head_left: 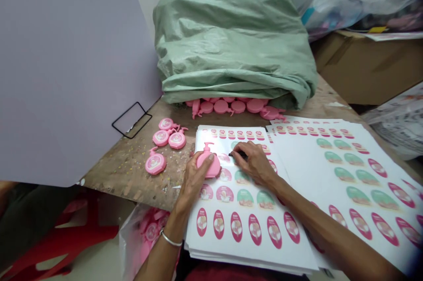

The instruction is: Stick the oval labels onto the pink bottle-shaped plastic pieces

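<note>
My left hand (191, 177) is wrapped round a small pink pump bottle (209, 166) with its nozzle up and a plain face towards me. It is over the left side of a stack of sticker sheets (251, 254). In my right hand (254, 162) the fingers are pinched on a small black pointed tool (231, 154), most of it hidden by the fingers. Its tip is at a pink half-round sticker (224, 157) just right of the bottle. Below are further pink and green half-round stickers and a row of oval ones (236, 227).
Several labelled pink bottles (155, 164) lie on the wooden table (122, 171) at left, near a black wire stand (131, 120). Behind, a green sack (231, 43) spills pink bottles (222, 106). More sheets (304, 171) lie at right. A plastic bag (130, 237) hangs below the edge.
</note>
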Demonstrator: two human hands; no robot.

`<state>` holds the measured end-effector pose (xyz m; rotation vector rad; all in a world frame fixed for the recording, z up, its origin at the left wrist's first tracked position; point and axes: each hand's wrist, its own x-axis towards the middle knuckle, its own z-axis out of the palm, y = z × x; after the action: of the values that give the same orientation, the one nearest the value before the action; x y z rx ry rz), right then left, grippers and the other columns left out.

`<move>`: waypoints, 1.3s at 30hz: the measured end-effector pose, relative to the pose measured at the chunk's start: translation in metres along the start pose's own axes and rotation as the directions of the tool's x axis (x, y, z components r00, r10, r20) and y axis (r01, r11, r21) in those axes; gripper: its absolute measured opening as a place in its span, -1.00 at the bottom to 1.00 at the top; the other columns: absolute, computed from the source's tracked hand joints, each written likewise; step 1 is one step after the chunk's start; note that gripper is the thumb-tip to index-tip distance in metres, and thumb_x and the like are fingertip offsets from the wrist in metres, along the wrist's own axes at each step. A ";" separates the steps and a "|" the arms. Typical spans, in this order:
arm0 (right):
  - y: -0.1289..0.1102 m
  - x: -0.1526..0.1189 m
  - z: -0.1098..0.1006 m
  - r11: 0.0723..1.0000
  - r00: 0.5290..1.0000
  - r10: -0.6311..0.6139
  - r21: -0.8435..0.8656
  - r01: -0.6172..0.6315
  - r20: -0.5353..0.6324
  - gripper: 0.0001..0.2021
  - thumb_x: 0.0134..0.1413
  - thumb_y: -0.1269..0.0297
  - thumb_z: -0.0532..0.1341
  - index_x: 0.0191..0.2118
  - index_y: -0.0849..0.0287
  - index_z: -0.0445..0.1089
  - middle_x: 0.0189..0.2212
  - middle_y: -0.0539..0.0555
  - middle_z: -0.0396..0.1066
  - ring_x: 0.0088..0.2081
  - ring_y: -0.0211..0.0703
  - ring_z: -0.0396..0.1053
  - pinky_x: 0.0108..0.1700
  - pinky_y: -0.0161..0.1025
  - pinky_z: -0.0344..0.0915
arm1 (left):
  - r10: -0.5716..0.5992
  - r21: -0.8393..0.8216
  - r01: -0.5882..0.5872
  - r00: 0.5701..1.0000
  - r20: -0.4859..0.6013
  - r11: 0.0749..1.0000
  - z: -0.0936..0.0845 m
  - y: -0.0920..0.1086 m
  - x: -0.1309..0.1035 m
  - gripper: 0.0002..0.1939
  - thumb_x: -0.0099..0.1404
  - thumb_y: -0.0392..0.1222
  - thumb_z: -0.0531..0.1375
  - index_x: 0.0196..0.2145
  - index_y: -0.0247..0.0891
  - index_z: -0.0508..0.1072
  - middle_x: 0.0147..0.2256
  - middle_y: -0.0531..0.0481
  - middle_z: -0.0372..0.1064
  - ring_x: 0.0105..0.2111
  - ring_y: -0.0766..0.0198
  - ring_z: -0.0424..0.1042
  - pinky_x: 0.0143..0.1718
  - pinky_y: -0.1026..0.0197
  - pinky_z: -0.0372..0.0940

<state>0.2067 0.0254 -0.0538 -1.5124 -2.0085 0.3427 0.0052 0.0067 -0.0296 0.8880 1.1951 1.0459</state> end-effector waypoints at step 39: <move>-0.066 -0.003 -0.029 0.868 0.996 0.089 0.491 -0.068 -0.020 -0.82 0.07 0.11 0.30 -0.25 0.04 0.58 -0.34 0.06 0.55 -0.31 -0.10 0.43 -0.31 -0.16 0.35 | -0.023 -0.237 0.036 0.998 0.054 0.971 0.014 0.017 -0.018 -0.42 0.33 0.29 -0.03 -0.14 -0.24 0.52 -0.30 -0.08 0.52 -0.31 0.17 0.49 -0.35 0.20 0.46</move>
<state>0.1727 -0.0025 0.0030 -1.2605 -1.6578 0.7850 0.0155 -0.0054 -0.0061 0.7033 1.0129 1.1098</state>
